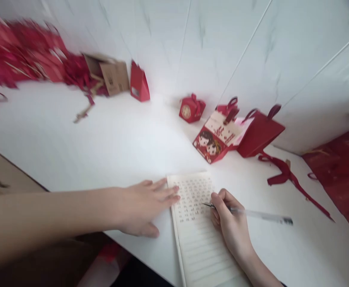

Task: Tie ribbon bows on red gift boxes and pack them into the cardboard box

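A lined notebook (204, 247) lies on the white table (114, 147), its upper part filled with rows of short handwritten marks. My left hand (147, 205) lies flat with fingers spread, the fingertips touching the page's left edge. In my right hand (230, 219) a clear gel pen (262, 215) is gripped between thumb and fingers. Its dark tip points left, over or on the written rows; whether it touches the paper I cannot tell. Below the writing the page shows bare lines.
Small red gift boxes (192, 108) stand along the marbled wall, one with cartoon figures (209, 143). A red ribbon (285, 171) lies at right beside a red pile (338, 171). Far left are a cardboard box (114, 77) and blurred red bags (22, 50).
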Tool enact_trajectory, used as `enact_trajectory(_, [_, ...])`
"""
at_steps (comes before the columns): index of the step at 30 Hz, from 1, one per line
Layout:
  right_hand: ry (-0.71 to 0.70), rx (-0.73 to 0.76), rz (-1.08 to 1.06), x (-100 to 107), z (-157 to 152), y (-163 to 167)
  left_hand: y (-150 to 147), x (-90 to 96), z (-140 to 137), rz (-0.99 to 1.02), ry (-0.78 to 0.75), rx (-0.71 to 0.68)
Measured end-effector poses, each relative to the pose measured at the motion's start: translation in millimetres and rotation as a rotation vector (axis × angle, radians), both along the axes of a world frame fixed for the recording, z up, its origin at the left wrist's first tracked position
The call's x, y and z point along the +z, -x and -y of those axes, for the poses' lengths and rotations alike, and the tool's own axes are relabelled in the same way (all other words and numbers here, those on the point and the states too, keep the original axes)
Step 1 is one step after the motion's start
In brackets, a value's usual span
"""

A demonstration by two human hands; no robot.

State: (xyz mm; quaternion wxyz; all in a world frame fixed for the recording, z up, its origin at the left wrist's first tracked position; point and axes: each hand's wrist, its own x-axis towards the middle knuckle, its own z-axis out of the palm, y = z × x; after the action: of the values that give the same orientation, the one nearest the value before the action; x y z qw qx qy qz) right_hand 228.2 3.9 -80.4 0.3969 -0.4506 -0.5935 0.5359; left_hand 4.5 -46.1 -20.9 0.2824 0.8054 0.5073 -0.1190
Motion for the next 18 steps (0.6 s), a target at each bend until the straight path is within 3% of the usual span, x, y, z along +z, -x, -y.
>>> enact_trajectory(4, [-0.292,-0.099,0.246,1,-15,-6,3,9.5,-3,0.035,0.020,-0.026])
enact_trajectory(9, [-0.458,-0.294,0.442,-4,-33,-24,12,13.5,-5,0.110,0.004,-0.015])
enact_trajectory(18, [-0.710,-0.044,0.654,-34,-70,-68,17,17.2,-7,0.049,0.056,0.077])
